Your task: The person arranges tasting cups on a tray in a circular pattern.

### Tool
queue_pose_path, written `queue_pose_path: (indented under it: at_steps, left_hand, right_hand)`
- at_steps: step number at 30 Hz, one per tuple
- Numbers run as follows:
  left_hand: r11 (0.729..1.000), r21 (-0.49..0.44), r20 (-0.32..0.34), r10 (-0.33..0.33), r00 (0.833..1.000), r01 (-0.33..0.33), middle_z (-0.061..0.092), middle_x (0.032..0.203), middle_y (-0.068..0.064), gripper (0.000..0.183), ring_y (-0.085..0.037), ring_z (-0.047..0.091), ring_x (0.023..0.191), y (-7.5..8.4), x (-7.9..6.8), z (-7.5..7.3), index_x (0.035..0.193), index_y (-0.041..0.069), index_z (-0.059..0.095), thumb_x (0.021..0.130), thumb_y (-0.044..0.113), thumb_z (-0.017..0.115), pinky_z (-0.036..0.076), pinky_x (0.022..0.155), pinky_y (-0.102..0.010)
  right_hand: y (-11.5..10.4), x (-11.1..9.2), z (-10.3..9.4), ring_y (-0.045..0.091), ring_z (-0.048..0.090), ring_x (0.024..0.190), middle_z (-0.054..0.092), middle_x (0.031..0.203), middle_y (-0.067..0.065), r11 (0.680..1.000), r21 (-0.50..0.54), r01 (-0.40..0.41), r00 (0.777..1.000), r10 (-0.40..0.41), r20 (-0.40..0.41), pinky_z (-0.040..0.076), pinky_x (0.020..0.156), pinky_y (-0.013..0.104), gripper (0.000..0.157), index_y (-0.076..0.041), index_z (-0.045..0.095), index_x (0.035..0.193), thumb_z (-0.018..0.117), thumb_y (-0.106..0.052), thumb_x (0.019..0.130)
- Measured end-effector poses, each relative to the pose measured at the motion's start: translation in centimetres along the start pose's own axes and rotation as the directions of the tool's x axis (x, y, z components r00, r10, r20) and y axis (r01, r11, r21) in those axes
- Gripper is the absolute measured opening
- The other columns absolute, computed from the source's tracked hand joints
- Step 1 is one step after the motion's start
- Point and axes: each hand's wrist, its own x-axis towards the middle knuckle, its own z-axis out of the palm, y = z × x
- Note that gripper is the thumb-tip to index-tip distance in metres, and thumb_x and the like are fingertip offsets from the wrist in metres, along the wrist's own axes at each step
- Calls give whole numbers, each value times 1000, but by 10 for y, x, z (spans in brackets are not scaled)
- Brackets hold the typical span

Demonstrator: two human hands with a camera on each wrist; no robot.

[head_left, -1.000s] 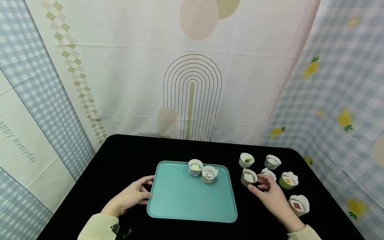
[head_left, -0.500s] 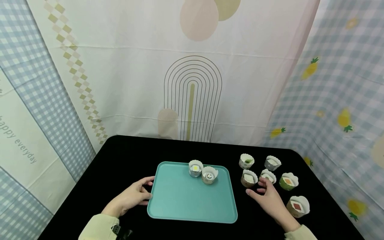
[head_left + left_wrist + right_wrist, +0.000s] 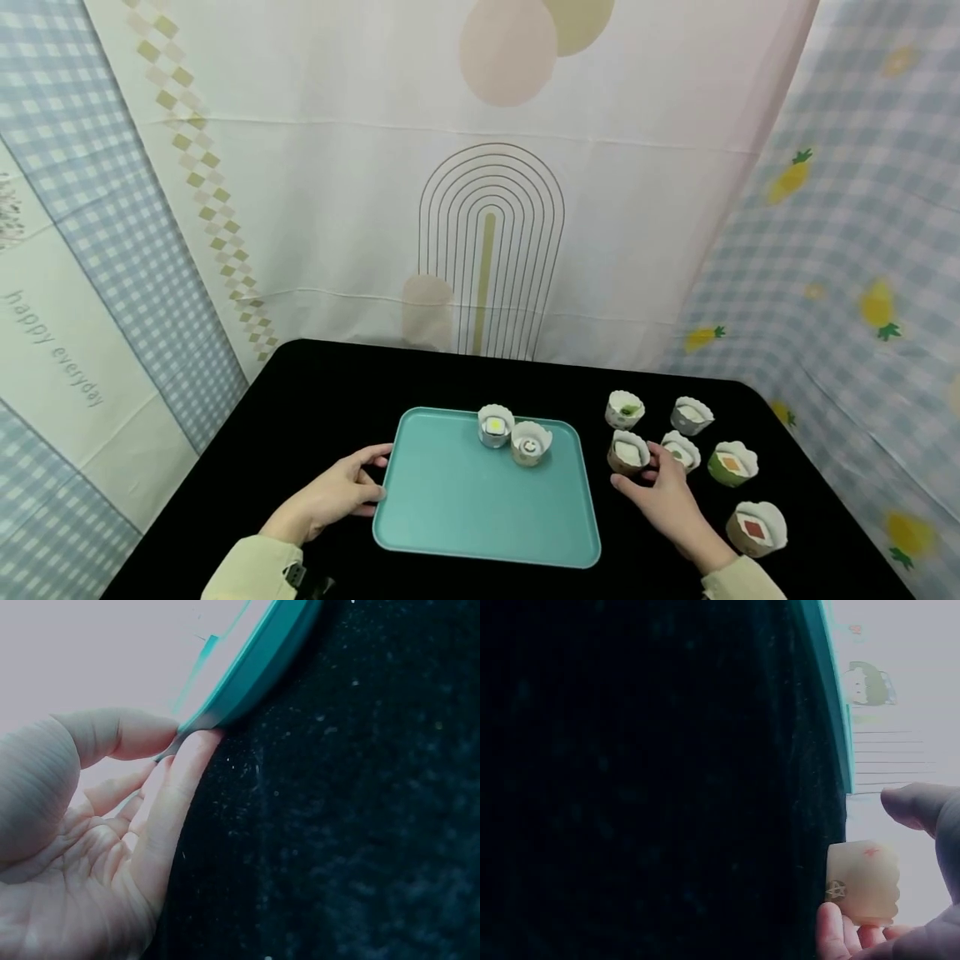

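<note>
My left hand (image 3: 330, 493) pinches the left edge of a teal tray (image 3: 480, 517), thumb over the rim and fingers against its outer side, as the left wrist view (image 3: 202, 712) shows. Two paper baking cups stand at the tray's back: a grey cup with a yellow-marked white piece (image 3: 495, 426) and a beige cup (image 3: 530, 443). Right of the tray, my right hand (image 3: 667, 500) is around a brown paper baking cup (image 3: 628, 452). Its fingers touch the cup's right side; in the right wrist view the thumb (image 3: 915, 806) stands apart from the cup (image 3: 864, 881).
Around the right hand stand more paper cups: one with a green piece (image 3: 625, 409), a grey one (image 3: 692, 415), a white one (image 3: 681, 451) close behind the fingers, a green one (image 3: 732, 463) and a brown one with a red square (image 3: 757, 528). Black cloth (image 3: 337, 375) covers the table.
My right hand's fingers have shifted left, from over the white cup to the right side of the brown cup. My left hand keeps its hold on the tray. The head view has shifted slightly.
</note>
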Motion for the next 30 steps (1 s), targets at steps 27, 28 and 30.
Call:
queue_pose_path:
  at_steps: [27,28,30]
  left_hand:
    - [1000,9,-21,11,1000,-10,40,129,-15,68,-29,57,90,-4,-1,-3,149,11,37,87,5,66,56,75,-43]
    - [1000,11,-18,13,1000,-13,40,129,-15,68,-29,57,90,-3,-1,-2,149,10,37,87,5,65,56,75,-43]
    - [1000,14,-11,19,1000,-19,41,129,-15,68,-29,57,90,-2,0,0,149,10,36,88,5,65,56,75,-43]
  right_hand:
    - [4,14,9,39,41,125,37,137,24,992,120,-31,995,20,94,46,91,46,85,2,26,143,74,-38,85]
    - [4,13,9,39,41,124,38,136,24,993,113,-37,995,27,93,46,90,46,85,2,26,142,74,-39,85]
    - [6,12,8,40,40,124,38,135,25,993,102,-52,995,42,94,45,90,46,84,3,26,139,74,-40,85]
